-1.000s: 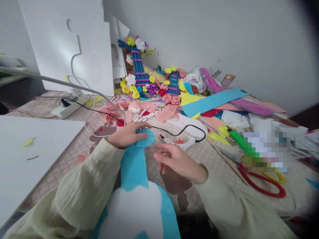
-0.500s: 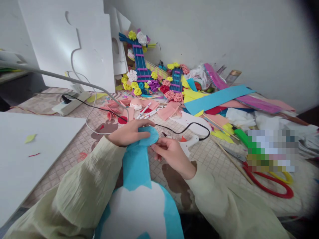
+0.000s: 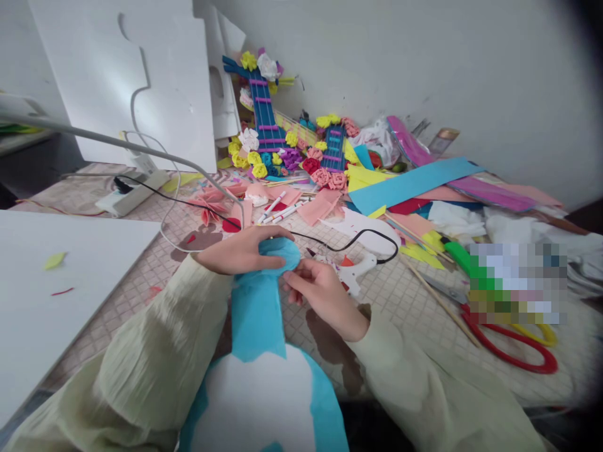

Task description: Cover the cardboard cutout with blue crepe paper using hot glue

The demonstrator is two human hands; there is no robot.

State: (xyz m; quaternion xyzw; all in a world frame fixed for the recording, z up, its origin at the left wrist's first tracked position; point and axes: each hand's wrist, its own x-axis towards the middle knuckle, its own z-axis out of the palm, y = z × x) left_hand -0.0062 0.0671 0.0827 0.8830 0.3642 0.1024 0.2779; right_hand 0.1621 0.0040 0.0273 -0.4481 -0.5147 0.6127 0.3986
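A guitar-shaped foam cutout [image 3: 257,314] covered in light blue paper lies in front of me, its neck pointing away. My left hand [image 3: 238,251] presses down on the rounded top end of the neck, fingers curled over the blue paper. My right hand [image 3: 320,292] is at the right edge of that same end, thumb and fingers pinching the paper's edge. A white glue gun [image 3: 355,270] with a black cord lies just past my right hand.
Red-handled scissors [image 3: 513,348] and a green tool [image 3: 459,257] lie to the right. Paper flowers, blue ladder-like pieces [image 3: 264,113], coloured sheets and markers pile up against the wall. A white foam board [image 3: 61,276] lies at left, more boards stand behind, and a power strip [image 3: 129,194].
My right hand has moved from hovering open near the glue gun to the blue paper's edge at the neck end and closed on it. The left hand stays put.
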